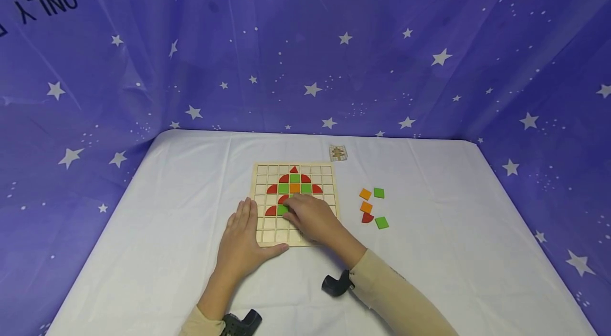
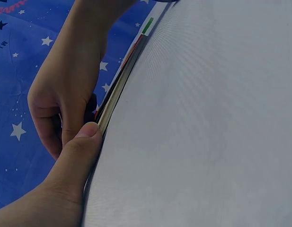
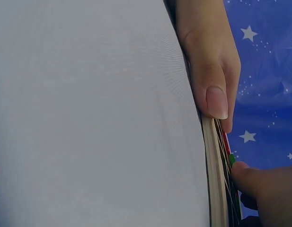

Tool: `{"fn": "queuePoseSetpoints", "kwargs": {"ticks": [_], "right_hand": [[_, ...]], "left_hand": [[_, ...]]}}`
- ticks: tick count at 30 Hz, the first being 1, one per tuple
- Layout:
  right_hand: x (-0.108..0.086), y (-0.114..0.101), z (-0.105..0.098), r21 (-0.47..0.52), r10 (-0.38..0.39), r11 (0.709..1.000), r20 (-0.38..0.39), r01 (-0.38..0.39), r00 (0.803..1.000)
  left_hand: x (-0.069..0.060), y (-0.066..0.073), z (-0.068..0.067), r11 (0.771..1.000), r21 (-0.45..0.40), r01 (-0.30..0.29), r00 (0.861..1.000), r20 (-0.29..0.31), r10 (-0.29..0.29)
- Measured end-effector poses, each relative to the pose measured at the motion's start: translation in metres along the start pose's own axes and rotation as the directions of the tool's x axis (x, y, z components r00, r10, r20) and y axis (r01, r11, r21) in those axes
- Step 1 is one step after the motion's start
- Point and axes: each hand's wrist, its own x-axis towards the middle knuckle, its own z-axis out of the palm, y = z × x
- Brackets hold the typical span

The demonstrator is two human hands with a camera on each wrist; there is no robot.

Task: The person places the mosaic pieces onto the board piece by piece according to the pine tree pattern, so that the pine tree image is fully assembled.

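Observation:
A square wooden grid board (image 1: 272,236) lies on the table, with red, green and orange tiles forming a stepped figure in its cells. My left hand (image 1: 241,243) rests at the board's near left corner, fingers straight along the left side and thumb on the near edge. Over the middle of the board, my right hand (image 1: 312,217) has its thumb and index finger at a green square tile (image 1: 281,210) and pinches it. A red quarter-round tile (image 1: 270,211) sits left of that tile. The right hand hides part of the board. In the right wrist view, a green tile (image 3: 232,159) shows by the thumb tip.
Right of the board lie loose tiles: orange squares (image 1: 366,207), green squares (image 1: 381,222) and a red quarter-round (image 1: 367,218). A small pattern card (image 1: 338,153) with a tree-like figure lies behind the board. White cloth covers the table (image 1: 453,219); a purple starred curtain (image 1: 267,60) hangs behind.

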Motion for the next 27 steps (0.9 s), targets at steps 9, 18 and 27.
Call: {"fn": "queuePoseSetpoints", "kwargs": {"ticks": [9, 18, 27], "right_hand": [[-0.0007, -0.0011, -0.0021, -0.002, -0.008, 1.000, -0.011, 0.008, 1.000], [0.0003, 0.0012, -0.0008, 0.038, -0.013, 0.999, -0.031, 0.014, 0.999], [0.0034, 0.0021, -0.0015, 0.131, 0.049, 0.990, -0.005, -0.048, 0.999]], "left_hand": [[0.0003, 0.0002, 0.0006, 1.000, -0.007, 0.001, 1.000, -0.001, -0.001], [0.0000, -0.0004, 0.0012, 1.000, -0.005, 0.001, 1.000, -0.003, -0.001], [0.0004, -0.0009, 0.0014, 1.000, -0.001, 0.007, 1.000, 0.002, -0.007]]}}
